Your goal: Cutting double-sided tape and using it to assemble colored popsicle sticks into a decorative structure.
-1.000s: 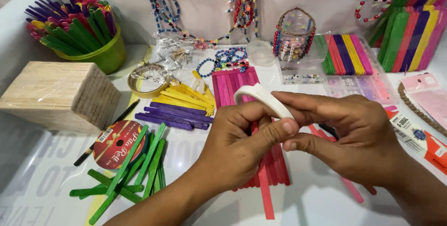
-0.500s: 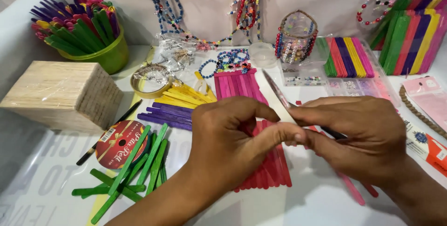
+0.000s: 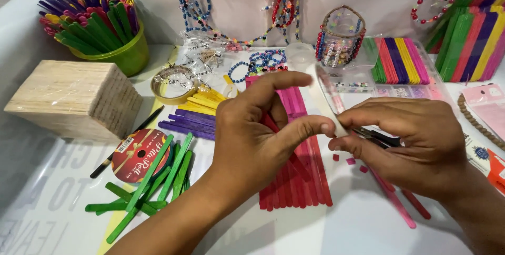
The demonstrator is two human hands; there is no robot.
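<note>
White tabletop (image 3: 347,228) is crowded with coloured craft sticks. A white tape strip (image 3: 327,97) is pinched between the left hand (image 3: 252,139) thumb and the right hand (image 3: 415,144), both closed on it; it is best kept taut above the red stick row (image 3: 300,181).

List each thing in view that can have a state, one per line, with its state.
left hand: pinching white tape strip
right hand: gripping strip, dark tool under palm
red sticks: flat, side by side
green sticks: scattered
green cup: upright, full of sticks
wooden block: wrapped
</note>
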